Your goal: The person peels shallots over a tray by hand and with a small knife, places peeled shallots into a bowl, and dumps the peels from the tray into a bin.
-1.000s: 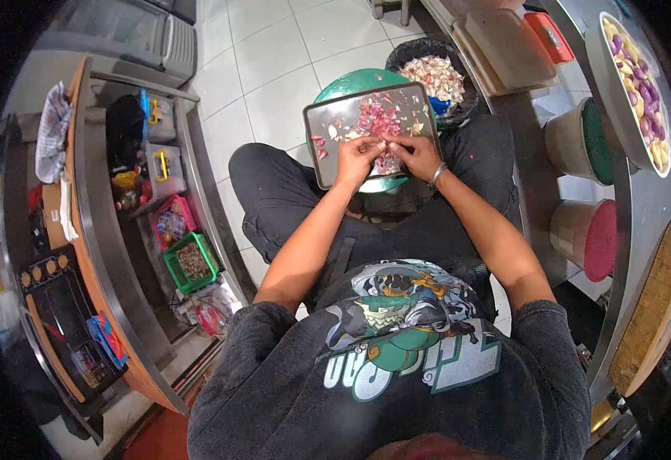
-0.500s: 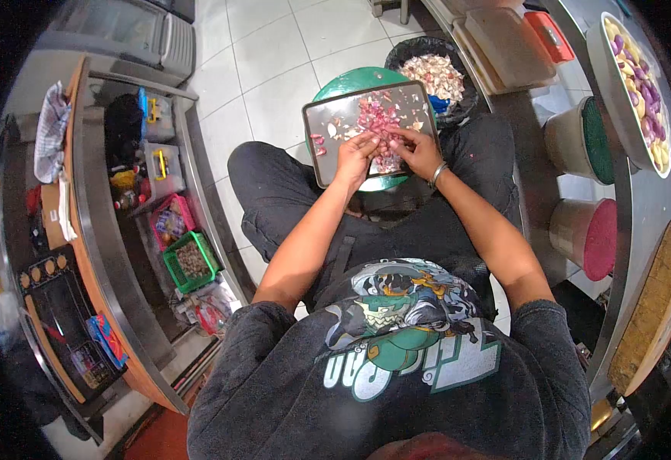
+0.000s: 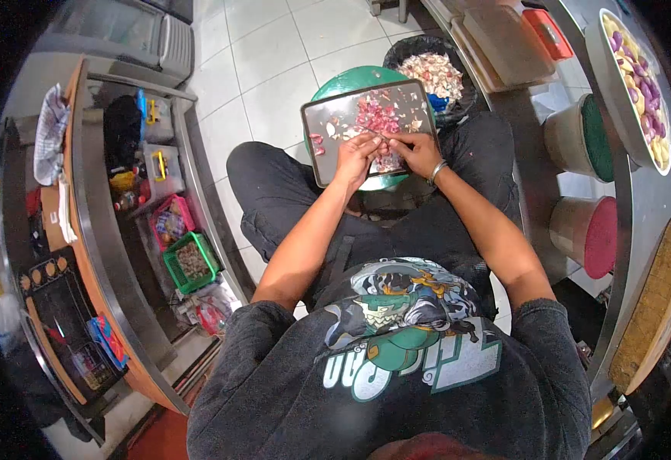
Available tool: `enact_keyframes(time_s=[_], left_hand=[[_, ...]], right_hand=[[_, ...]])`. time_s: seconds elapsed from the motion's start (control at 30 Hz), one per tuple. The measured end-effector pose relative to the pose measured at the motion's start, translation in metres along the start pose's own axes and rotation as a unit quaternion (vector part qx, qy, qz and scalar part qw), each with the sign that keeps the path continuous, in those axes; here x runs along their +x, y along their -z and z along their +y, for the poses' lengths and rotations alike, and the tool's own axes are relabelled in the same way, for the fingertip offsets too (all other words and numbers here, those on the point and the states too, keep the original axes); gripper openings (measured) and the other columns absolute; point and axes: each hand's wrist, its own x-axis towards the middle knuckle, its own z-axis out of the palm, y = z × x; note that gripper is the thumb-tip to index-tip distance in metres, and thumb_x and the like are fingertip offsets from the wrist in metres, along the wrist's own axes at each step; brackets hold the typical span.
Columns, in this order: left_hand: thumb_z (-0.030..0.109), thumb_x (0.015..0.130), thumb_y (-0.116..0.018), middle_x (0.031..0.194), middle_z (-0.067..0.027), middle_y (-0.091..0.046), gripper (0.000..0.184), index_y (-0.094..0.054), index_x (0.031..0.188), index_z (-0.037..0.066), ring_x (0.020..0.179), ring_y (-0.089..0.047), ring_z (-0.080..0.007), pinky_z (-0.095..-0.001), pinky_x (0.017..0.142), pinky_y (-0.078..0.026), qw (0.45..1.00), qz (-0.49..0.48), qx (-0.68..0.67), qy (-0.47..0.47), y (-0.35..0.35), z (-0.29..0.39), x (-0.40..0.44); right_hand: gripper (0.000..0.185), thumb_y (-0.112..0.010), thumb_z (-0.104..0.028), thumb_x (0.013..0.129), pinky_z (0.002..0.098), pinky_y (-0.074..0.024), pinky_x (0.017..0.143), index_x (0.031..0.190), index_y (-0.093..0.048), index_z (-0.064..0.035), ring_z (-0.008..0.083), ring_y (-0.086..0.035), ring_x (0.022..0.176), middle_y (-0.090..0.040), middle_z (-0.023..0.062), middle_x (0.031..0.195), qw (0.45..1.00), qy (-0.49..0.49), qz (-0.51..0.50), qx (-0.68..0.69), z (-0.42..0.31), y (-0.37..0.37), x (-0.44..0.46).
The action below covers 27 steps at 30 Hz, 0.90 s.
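A dark rectangular tray [image 3: 323, 163] rests on a round green stool or lid [image 3: 345, 82] between my bent knees. A pile of small reddish-pink cloves [image 3: 378, 116], like garlic or shallots, lies in its middle, with pale skin flakes scattered around. My left hand [image 3: 359, 156] and my right hand [image 3: 417, 153] meet over the tray's near side. Both are closed in a pinch, fingertips nearly touching. Whatever they pinch is too small and covered to make out. Several cloves [image 3: 317, 143] lie apart at the tray's left edge.
A black-lined bin [image 3: 435, 77] full of pale peelings stands beyond the tray's right corner. To the right, a steel counter holds a white tray [image 3: 661, 161] of yellow and purple pieces; lidded buckets [image 3: 581, 234] stand below. On the left, shelves hold a green basket [image 3: 190, 285].
My fingertips have shifted slightly while staying together over the tray. The pile and the tray look the same; the whole view has moved a little.
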Motion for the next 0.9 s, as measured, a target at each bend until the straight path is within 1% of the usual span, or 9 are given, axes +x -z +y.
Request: enact_keyframes(time_s=[0.2,0.27,0.37,0.47,0.5,0.57,0.67,0.77,0.9], left_hand=[[0.001,0.092,-0.056,0.098,-0.0139,-0.066,0.016,-0.061,0.104,-0.007,0.087,-0.065,-0.0222,-0.0333,0.080,-0.055,1.000,0.003,-0.024,0.002,-0.001,0.001,0.000],[0.002,0.092,-0.056,0.100,-0.0143,-0.066,0.016,-0.061,0.104,-0.007,0.089,-0.064,-0.0226,-0.0346,0.081,-0.054,0.999,0.001,-0.036,0.004,-0.003,0.003,-0.001],[0.001,0.092,-0.055,0.099,-0.0139,-0.065,0.015,-0.061,0.103,-0.007,0.089,-0.064,-0.0230,-0.0349,0.081,-0.054,1.000,0.005,-0.023,0.003,-0.005,0.004,-0.001],[0.001,0.092,-0.055,0.097,-0.0130,-0.064,0.013,-0.060,0.101,-0.006,0.088,-0.064,-0.0231,-0.0349,0.080,-0.054,0.999,-0.004,-0.039,-0.001,-0.001,0.001,0.000],[0.001,0.092,-0.055,0.097,-0.0130,-0.064,0.013,-0.060,0.101,-0.006,0.088,-0.064,-0.0231,-0.0349,0.080,-0.054,0.999,-0.004,-0.039,0.000,0.000,0.001,0.000],[0.001,0.092,-0.055,0.095,-0.0124,-0.064,0.011,-0.059,0.098,-0.006,0.087,-0.064,-0.0232,-0.0351,0.080,-0.054,1.000,-0.003,-0.018,0.013,0.002,0.001,0.001],[0.001,0.091,-0.055,0.095,-0.0127,-0.063,0.010,-0.059,0.097,-0.006,0.087,-0.064,-0.0233,-0.0346,0.080,-0.055,0.999,0.010,-0.033,0.020,-0.002,0.002,-0.001],[0.001,0.091,-0.057,0.092,-0.0125,-0.066,0.009,-0.062,0.095,-0.006,0.082,-0.066,-0.0205,-0.0318,0.074,-0.056,0.999,0.010,-0.048,0.013,0.001,-0.002,0.000],[0.001,0.091,-0.056,0.091,-0.0125,-0.066,0.011,-0.062,0.097,-0.006,0.081,-0.066,-0.0209,-0.0319,0.074,-0.056,0.998,0.028,-0.047,0.018,-0.001,0.001,-0.001]], right_hand=[[0.025,-0.064,-0.023,0.091,0.0271,-0.0492,0.074,0.112,-0.070,-0.0106,0.0099,-0.063,0.084,-0.073,0.0083,0.097,1.000,-0.006,0.017,-0.006,0.009,-0.002,0.005],[0.026,-0.065,-0.023,0.089,0.0298,-0.0504,0.078,0.112,-0.069,-0.0120,0.0154,-0.067,0.087,-0.072,0.0107,0.095,0.999,-0.040,0.036,-0.004,0.002,0.000,0.005],[0.025,-0.065,-0.022,0.089,0.0298,-0.0505,0.076,0.111,-0.069,-0.0114,0.0151,-0.066,0.084,-0.072,0.0105,0.092,0.996,-0.036,0.039,0.075,0.019,-0.007,0.006],[0.026,-0.065,-0.023,0.088,0.0303,-0.0504,0.079,0.111,-0.070,-0.0114,0.0176,-0.067,0.087,-0.072,0.0120,0.096,0.998,-0.016,0.020,0.049,0.008,-0.007,0.003],[0.026,-0.065,-0.023,0.088,0.0303,-0.0504,0.079,0.111,-0.070,-0.0114,0.0176,-0.067,0.087,-0.072,0.0120,0.096,0.998,-0.017,0.021,0.049,0.013,-0.007,0.003],[0.028,-0.063,-0.020,0.093,0.0273,-0.0497,0.075,0.117,-0.067,-0.0067,0.0100,-0.062,0.088,-0.070,0.0070,0.104,0.999,0.041,-0.011,0.006,0.021,-0.007,0.004],[0.028,-0.063,-0.022,0.092,0.0270,-0.0494,0.078,0.116,-0.068,-0.0077,0.0094,-0.062,0.089,-0.071,0.0090,0.104,0.999,-0.024,-0.027,-0.018,-0.004,0.002,0.001],[0.027,-0.064,-0.024,0.091,0.0278,-0.0498,0.078,0.112,-0.069,-0.0081,0.0102,-0.064,0.088,-0.072,0.0109,0.098,1.000,-0.002,-0.021,-0.004,-0.003,0.003,0.002],[0.026,-0.064,-0.024,0.091,0.0290,-0.0502,0.078,0.112,-0.069,-0.0086,0.0132,-0.066,0.087,-0.072,0.0116,0.097,1.000,0.022,-0.001,0.020,0.007,-0.002,0.004]])
